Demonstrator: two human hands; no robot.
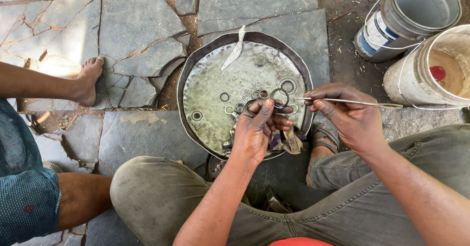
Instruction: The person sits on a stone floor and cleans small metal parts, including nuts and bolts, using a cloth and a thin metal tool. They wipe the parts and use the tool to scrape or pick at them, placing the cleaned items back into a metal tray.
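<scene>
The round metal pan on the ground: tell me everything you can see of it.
The metal pan is wide, shallow and round, with a dark upright rim and a dull, greasy, silvery floor. It sits flat on cracked stone paving, just ahead of the person's knees. Scattered on its floor are rings, washers and nuts, and a pale strip leans over its far rim. The left hand, holding a ring, and the right hand, holding a thin rod, are above its near side.
</scene>
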